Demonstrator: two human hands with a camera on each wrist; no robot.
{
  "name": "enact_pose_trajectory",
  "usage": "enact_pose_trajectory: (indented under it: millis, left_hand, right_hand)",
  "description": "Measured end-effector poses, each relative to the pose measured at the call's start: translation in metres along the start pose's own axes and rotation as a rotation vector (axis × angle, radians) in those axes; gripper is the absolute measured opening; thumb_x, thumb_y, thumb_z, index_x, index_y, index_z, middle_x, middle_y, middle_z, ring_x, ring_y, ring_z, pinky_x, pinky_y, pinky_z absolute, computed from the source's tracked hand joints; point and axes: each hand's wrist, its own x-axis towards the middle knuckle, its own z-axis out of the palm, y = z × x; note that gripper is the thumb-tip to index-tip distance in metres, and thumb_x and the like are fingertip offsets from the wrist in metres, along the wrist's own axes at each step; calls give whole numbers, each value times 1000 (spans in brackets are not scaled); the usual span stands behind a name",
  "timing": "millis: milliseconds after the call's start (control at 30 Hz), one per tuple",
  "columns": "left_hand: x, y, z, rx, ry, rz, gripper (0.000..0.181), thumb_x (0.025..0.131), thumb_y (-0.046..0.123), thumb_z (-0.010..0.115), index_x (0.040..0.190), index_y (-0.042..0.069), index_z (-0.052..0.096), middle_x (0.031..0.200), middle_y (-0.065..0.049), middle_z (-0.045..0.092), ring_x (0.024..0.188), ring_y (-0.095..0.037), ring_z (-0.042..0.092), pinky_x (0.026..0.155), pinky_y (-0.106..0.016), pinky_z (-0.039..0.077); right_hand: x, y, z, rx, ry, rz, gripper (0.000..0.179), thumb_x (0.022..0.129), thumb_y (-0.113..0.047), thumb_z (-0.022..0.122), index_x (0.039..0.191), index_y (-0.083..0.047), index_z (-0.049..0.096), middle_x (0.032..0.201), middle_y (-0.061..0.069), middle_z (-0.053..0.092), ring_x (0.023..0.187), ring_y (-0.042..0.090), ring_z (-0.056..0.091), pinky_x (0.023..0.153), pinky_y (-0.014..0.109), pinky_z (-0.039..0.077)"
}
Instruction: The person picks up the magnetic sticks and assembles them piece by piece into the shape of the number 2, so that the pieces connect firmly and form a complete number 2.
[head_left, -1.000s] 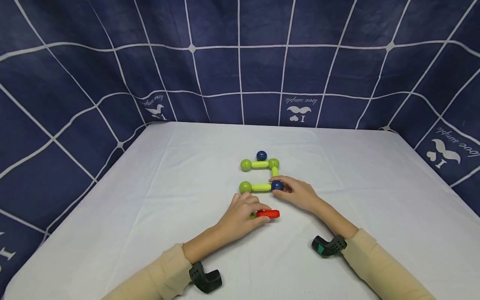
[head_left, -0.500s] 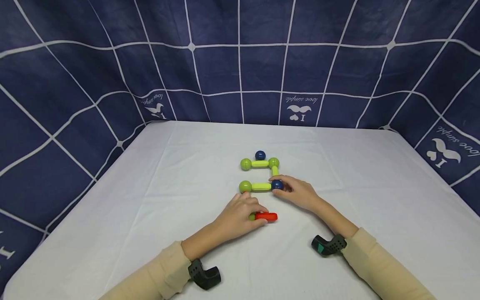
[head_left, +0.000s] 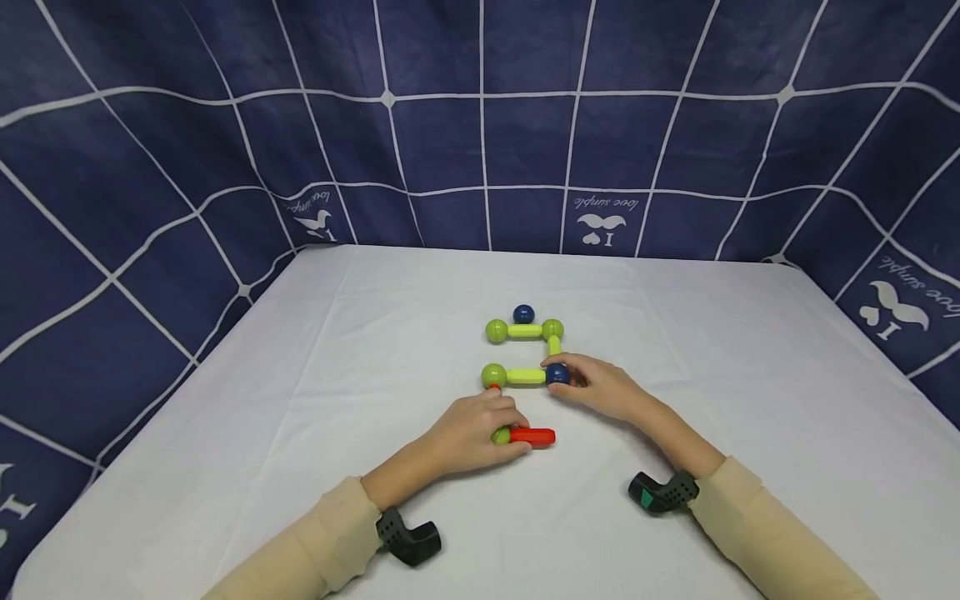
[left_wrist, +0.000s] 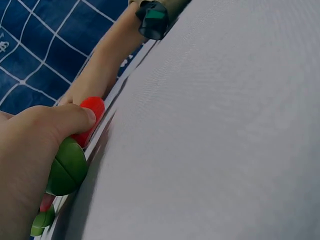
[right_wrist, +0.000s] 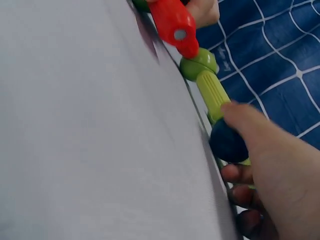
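Observation:
My left hand (head_left: 476, 429) pinches a red magnetic stick (head_left: 533, 437), whose left end joins a green ball (head_left: 500, 435). A second red stick (right_wrist: 188, 48) runs from under the fingers to the green ball (head_left: 493, 375) at the near left of the layout; its tip appears to touch that ball. My right hand (head_left: 600, 387) holds the blue ball (head_left: 557, 374) at the near right corner between thumb and fingers. A yellow-green stick (head_left: 526, 377) links these two balls. Another yellow-green stick (head_left: 554, 344) leads back from the blue ball, partly behind my fingers.
Farther back, a yellow-green stick (head_left: 524, 331) connects two green balls, one at left (head_left: 497, 331) and one at right (head_left: 552, 330). A loose-looking blue ball (head_left: 523, 314) sits just behind it. White cloth covers the table (head_left: 390, 333); a navy checked curtain (head_left: 435, 142) surrounds it.
My left hand has drawn slightly nearer with the red stick, and the second red stick's tip now shows at the near left green ball. My right hand stays at the blue ball.

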Motion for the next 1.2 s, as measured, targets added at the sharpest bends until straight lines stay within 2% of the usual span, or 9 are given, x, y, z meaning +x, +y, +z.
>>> enact_pose_trajectory:
  millis: [67, 133, 333, 467, 567, 700, 900, 1067, 1200]
  left_hand:
    - [0, 0, 1, -20, -1, -7, 24, 82, 43, 61, 93, 23, 68, 83, 14, 59, 75, -2, 43, 59, -11, 32]
    - [0, 0, 1, -28, 0, -3, 24, 82, 43, 60, 93, 23, 68, 84, 14, 60, 75, -2, 43, 59, -11, 32]
    - [-1, 1, 1, -6, 16, 24, 23, 83, 42, 60, 93, 23, 67, 83, 14, 59, 75, -3, 44, 58, -10, 32]
    - [-2, 0, 0, 7, 21, 26, 22, 83, 42, 60, 93, 24, 67, 83, 14, 59, 75, -3, 45, 58, -10, 32]
    - [-2, 0, 0, 5, 17, 28, 23, 83, 43, 59, 94, 25, 66, 84, 14, 59, 75, -3, 45, 59, -10, 32]
    - [-2, -1, 2, -2, 14, 39, 24, 83, 45, 58, 95, 25, 66, 85, 14, 59, 76, -3, 45, 59, -10, 32]
    - [-3, -2, 4, 4, 40, 66, 23, 83, 45, 59, 94, 26, 66, 86, 14, 59, 76, -3, 45, 59, -10, 33]
    - [-3, -2, 3, 4, 52, 76, 22, 83, 44, 60, 94, 26, 66, 85, 14, 59, 75, -3, 45, 59, -10, 32]
    - [-3, -3, 1, 11, 60, 77, 22, 82, 44, 60, 93, 26, 66, 85, 14, 59, 76, -3, 46, 59, -10, 33]
  right_hand:
    - [3, 0, -4, 24, -10, -15, 38, 87, -43, 55, 120, -24, 54, 74, -3, 49, 66, 11, 43, 57, 26, 35]
    - [9, 0, -9, 40, 18, -21, 36, 89, -40, 54, 120, -21, 55, 73, -1, 50, 65, 12, 44, 56, 26, 36]
    - [37, -3, -14, 24, 238, 48, 28, 91, -31, 53, 113, -15, 60, 71, 3, 50, 64, 16, 43, 55, 27, 35]
    - [58, -4, -13, 4, 308, 74, 30, 90, -28, 54, 113, -11, 59, 85, 9, 53, 77, 22, 48, 66, 32, 38]
    - [72, -3, -12, -16, 290, 105, 37, 89, -31, 54, 119, -10, 56, 101, 13, 56, 93, 26, 52, 81, 40, 40]
    - [86, -1, -9, -13, 203, 167, 47, 89, -39, 51, 126, -10, 50, 117, 14, 56, 106, 29, 52, 94, 47, 35]
    - [101, -2, -4, -9, 91, 233, 54, 87, -46, 49, 130, -13, 47, 123, 14, 55, 112, 29, 51, 95, 47, 37]
    - [107, -6, -1, -2, 103, 247, 51, 87, -44, 50, 127, -13, 50, 119, 14, 56, 107, 28, 52, 92, 45, 38]
    - [107, -8, 1, 19, 174, 220, 47, 87, -41, 52, 125, -13, 54, 114, 12, 59, 102, 26, 53, 94, 44, 35]
